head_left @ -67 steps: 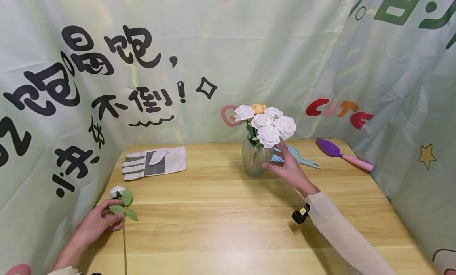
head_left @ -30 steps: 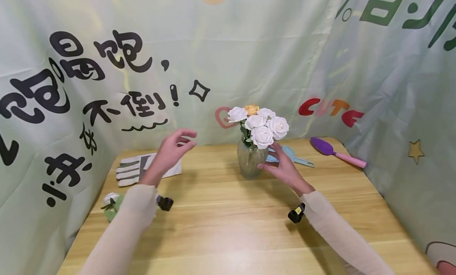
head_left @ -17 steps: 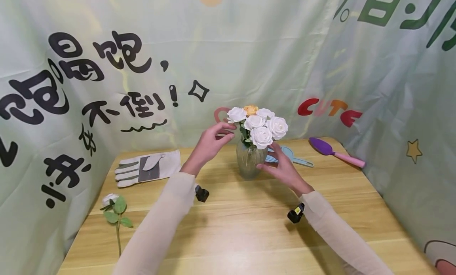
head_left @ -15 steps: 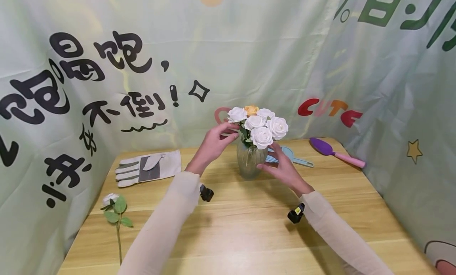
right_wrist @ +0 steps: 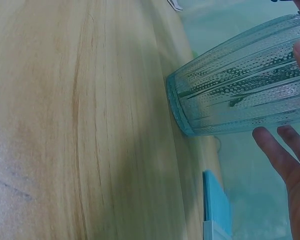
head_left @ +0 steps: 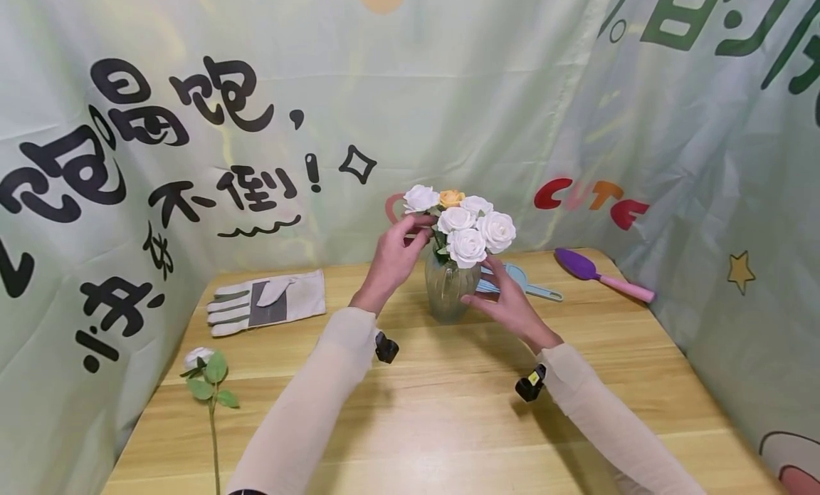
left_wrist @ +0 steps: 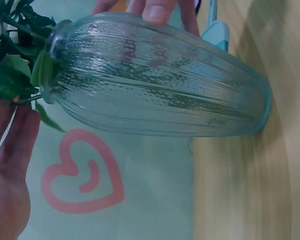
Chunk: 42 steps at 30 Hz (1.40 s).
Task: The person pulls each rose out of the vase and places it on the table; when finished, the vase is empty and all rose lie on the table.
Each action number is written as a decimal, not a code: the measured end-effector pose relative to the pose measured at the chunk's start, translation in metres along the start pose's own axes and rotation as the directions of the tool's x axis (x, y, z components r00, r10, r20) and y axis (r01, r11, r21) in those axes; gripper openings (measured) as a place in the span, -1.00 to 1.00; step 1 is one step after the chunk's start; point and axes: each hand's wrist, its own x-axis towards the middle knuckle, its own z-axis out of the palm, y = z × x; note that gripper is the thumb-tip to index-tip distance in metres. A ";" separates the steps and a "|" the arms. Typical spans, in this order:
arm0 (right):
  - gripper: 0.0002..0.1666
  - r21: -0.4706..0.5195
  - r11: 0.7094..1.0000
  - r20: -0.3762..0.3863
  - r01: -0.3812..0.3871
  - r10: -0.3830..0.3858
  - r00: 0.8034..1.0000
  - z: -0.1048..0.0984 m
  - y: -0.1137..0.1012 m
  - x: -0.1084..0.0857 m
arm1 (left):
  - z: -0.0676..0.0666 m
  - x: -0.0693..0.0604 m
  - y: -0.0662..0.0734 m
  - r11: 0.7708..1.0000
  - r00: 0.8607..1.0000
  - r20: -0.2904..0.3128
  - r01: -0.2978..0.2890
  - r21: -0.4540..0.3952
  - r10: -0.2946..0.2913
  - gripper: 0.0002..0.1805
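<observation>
A ribbed glass vase (head_left: 448,292) stands upright on the wooden table, holding several white roses (head_left: 468,247) and one orange rose (head_left: 451,198). With its thumb and fingers around the vase's right side, my right hand (head_left: 512,306) grips the glass; the right wrist view shows fingertips on both sides. At the vase's mouth, my left hand (head_left: 392,256) pinches the stem of the leftmost white rose (head_left: 421,199). That stem (left_wrist: 27,100) shows between thumb and fingers in the left wrist view, while the bloom is out of that frame. One separate white rose (head_left: 200,357) lies at the table's left.
A grey and white work glove (head_left: 269,303) lies at the back left. Behind the right hand is a light-blue utensil (head_left: 544,293), partly hidden. A purple spatula (head_left: 576,264) with a pink handle lies at the back right. Printed cloth (head_left: 448,89) encloses the table.
My left hand has let go of the rose on the table, moved right to the vase and taken a rose stem there. That bloom has shifted slightly up and left. My right hand stays on the vase.
</observation>
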 end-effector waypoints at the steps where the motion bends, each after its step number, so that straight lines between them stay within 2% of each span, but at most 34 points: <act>1: 0.18 0.001 1.000 -0.001 -0.001 0.001 1.000 0.000 0.000 0.000 | 0.000 0.001 0.002 1.000 1.000 -0.017 -0.010 -0.014 0.010 -0.75; 5: 0.18 -0.001 1.000 -0.002 -0.001 0.001 1.000 0.001 0.001 0.001 | -0.002 0.003 0.009 0.997 0.994 -0.101 -0.047 -0.065 0.040 -0.79; 9: 0.16 0.004 1.000 -0.004 0.011 -0.011 1.000 0.001 0.002 0.000 | -0.004 0.006 0.015 0.996 0.984 -0.169 -0.072 -0.053 0.062 -0.80; 13: 0.15 0.003 1.000 -0.001 0.022 -0.022 1.000 0.001 0.001 0.000 | -0.005 0.009 0.020 0.996 0.978 -0.201 -0.074 -0.051 0.063 -0.78; 16: 0.15 0.000 1.000 0.001 0.021 -0.021 1.000 0.002 0.001 0.000 | -0.010 0.012 0.026 0.995 0.968 -0.238 -0.094 -0.046 0.080 -0.76; 23: 0.17 -0.001 1.000 -0.004 0.020 -0.020 1.000 0.002 0.001 -0.001 | -0.028 0.021 0.047 0.986 0.944 -0.298 -0.162 -0.041 0.142 -0.72; 28: 0.17 -0.002 1.000 -0.008 0.015 -0.015 1.000 0.002 0.002 -0.002 | -0.049 0.029 0.065 0.977 0.923 -0.347 -0.203 -0.070 0.167 -0.73; 32: 0.17 0.002 1.000 -0.010 0.019 -0.019 1.000 0.002 0.004 -0.002 | -0.070 0.035 0.081 0.965 0.906 -0.385 -0.236 -0.113 0.177 -0.73; 36: 0.16 0.003 1.000 -0.006 0.019 -0.019 1.000 0.002 0.005 -0.002 | -0.097 0.033 0.093 0.961 0.899 -0.403 -0.242 -0.137 0.169 -0.74; 39: 0.17 -0.004 1.000 -0.007 0.020 -0.020 1.000 0.002 0.005 -0.002 | -0.122 0.023 0.094 0.966 0.910 -0.391 -0.209 -0.154 0.135 -0.73; 42: 0.17 -0.009 1.000 -0.008 0.020 -0.020 1.000 0.001 0.004 -0.002 | -0.147 0.008 0.088 0.981 0.927 -0.363 -0.150 -0.124 0.096 -0.72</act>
